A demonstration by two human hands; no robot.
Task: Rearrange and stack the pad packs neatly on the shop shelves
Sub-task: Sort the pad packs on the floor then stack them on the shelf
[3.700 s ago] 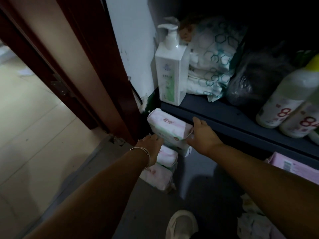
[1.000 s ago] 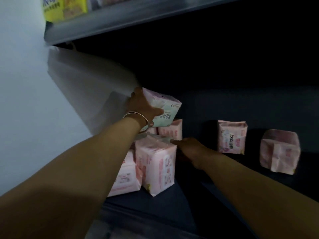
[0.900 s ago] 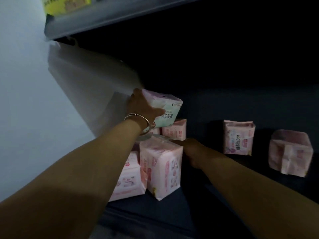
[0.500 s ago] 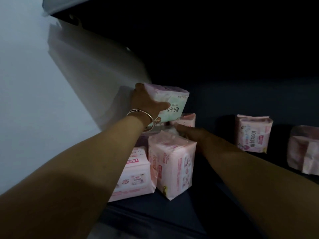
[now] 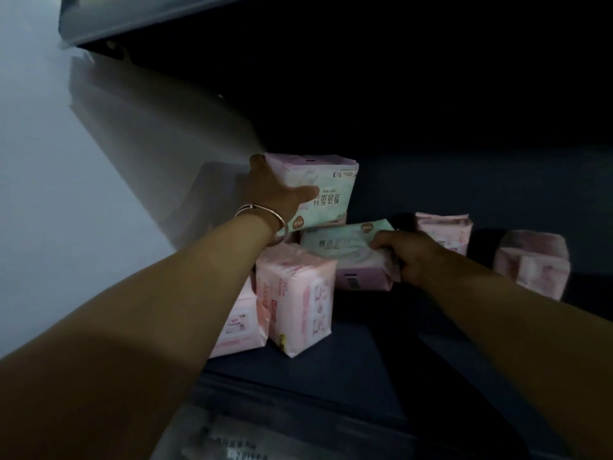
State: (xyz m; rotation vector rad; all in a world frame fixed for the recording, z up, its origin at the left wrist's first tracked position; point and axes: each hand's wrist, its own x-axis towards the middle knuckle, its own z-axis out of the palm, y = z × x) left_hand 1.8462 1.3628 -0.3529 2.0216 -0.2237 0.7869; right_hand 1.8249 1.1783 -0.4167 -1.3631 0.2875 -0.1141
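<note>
Nearest the camera, along the dark shelf's front edge (image 5: 298, 393), runs a pale label strip (image 5: 212, 439) whose print is too blurred to read. Just behind it two pink pad packs stand upright side by side: the taller pink pack (image 5: 295, 300) sits directly below the left wrist, and a second pink pack (image 5: 237, 322) touches its left side, partly hidden by the left forearm.

The right hand (image 5: 411, 257) holds a green-faced pad pack (image 5: 345, 260) by its right end, thumb on top and fingers curled underneath. That pack lies roughly flat, its left end over the top of the taller pink pack.

Up and to the left of that grip, the left hand (image 5: 275, 194), with a metal bangle (image 5: 262, 215) at the wrist, grasps a mint-and-white pad pack (image 5: 318, 190) along its left edge, thumb across the printed face and fingers wrapped behind. This pack is raised and tilted against the white side wall (image 5: 66, 194); it seems to rest on packs beneath, though shadow obscures the contact.

Behind the right hand stands another pink pack (image 5: 444, 227), and further right, apart from it, a wrapped pink pack (image 5: 530, 263).
</note>
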